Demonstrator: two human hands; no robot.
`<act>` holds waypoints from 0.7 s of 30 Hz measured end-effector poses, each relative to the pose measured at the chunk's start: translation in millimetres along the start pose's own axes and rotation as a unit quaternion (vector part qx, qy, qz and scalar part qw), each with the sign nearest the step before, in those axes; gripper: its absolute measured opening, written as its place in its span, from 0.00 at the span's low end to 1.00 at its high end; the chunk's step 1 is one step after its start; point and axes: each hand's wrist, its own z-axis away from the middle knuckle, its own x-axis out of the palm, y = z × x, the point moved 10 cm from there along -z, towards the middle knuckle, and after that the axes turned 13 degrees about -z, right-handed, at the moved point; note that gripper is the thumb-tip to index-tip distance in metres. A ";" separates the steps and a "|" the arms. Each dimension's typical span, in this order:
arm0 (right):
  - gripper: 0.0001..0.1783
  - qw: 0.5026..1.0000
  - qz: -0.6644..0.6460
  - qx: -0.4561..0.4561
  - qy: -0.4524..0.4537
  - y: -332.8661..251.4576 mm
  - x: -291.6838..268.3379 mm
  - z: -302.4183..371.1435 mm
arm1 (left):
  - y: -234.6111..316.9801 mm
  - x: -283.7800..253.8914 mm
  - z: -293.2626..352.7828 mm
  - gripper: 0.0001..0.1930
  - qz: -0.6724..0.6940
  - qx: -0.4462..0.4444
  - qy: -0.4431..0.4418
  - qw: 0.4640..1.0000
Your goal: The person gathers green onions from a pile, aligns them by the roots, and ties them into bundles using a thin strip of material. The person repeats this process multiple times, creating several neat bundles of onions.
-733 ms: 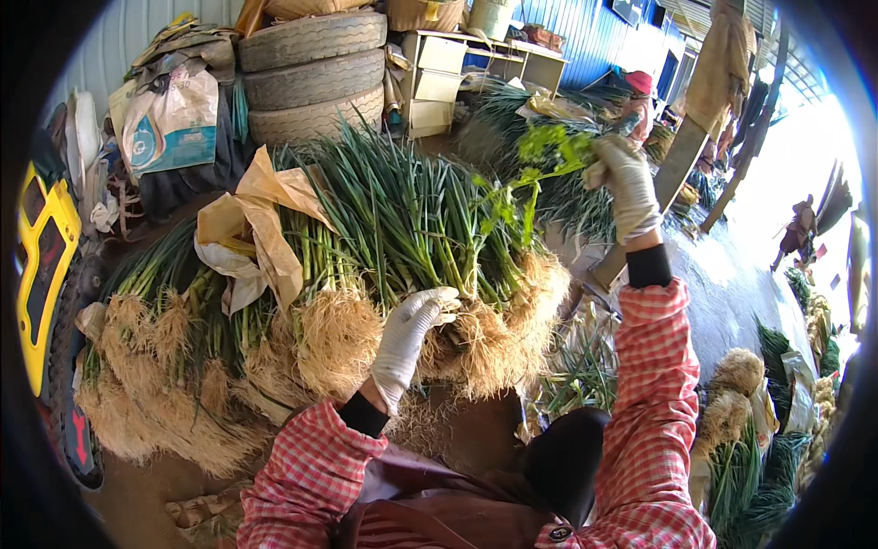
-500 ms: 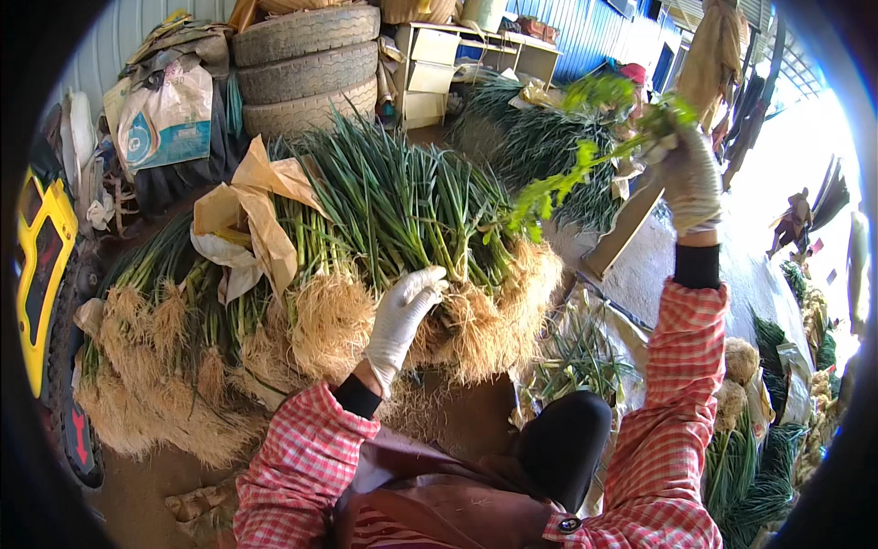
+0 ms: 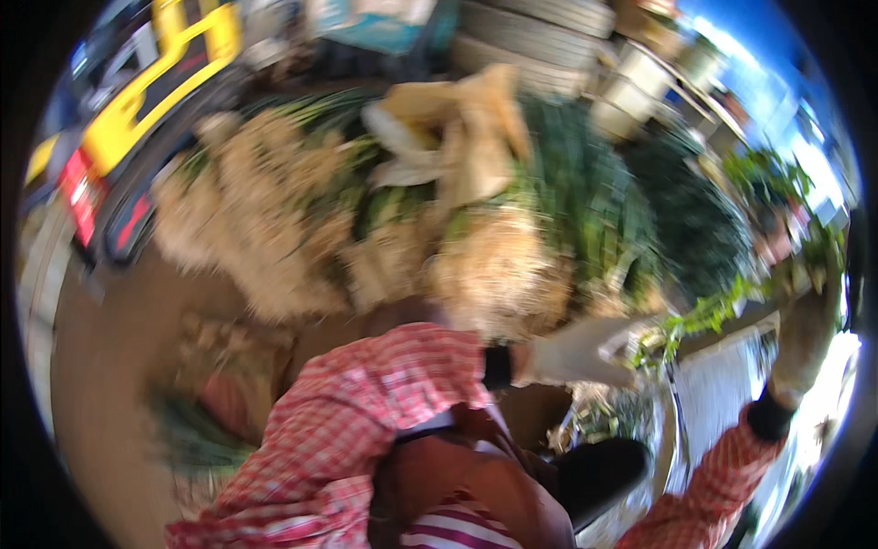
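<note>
My right hand, in a pale glove at the far right, is closed around leafy green stems. One leafy sprig trails from it toward my left hand. That hand, in a white glove, reaches right across my front to the sprig's leaf end. Motion smears its fingers, so whether they grip the leaves is unclear. Behind it stand bundles of long green onions, their pale, shaggy roots facing me. Crumpled brown paper lies over the bundles.
More root bundles lie at the left, beside a yellow machine frame. Stacked tyres stand behind. A dark heap of green leaves is at the back right. A pale sheet spreads near my right forearm.
My view has swung, shifting the scene toward the right and blurring it. My left hand has left the onion roots and come to the sprig. My right hand still holds the leafy stems.
</note>
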 end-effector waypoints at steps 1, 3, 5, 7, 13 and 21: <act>0.21 0.999 -0.026 0.016 -0.023 16.5 8.9 -7.6 | -7.5 -5.6 3.0 0.44 -0.017 0.025 0.079 0.996; 0.23 0.995 -0.072 0.044 -0.050 49.4 22.1 -7.6 | -14.8 -0.5 19.4 0.39 -0.045 0.048 0.174 0.983; 0.20 0.991 -0.112 0.046 -0.054 75.4 53.4 -13.2 | -9.5 -13.2 28.3 0.36 -0.056 0.001 0.202 0.978; 0.20 0.986 -0.151 0.062 -0.018 100.6 85.0 -10.0 | -10.6 -30.7 34.0 0.35 -0.079 -0.058 0.220 0.970; 0.25 0.905 -0.304 0.125 -0.272 125.1 181.5 -13.7 | 12.3 -111.6 49.7 0.20 -0.127 -0.070 0.391 0.909; 0.22 0.938 -0.259 0.096 -0.209 122.8 206.0 0.8 | 33.1 -175.1 98.2 0.13 0.095 -0.070 0.365 0.923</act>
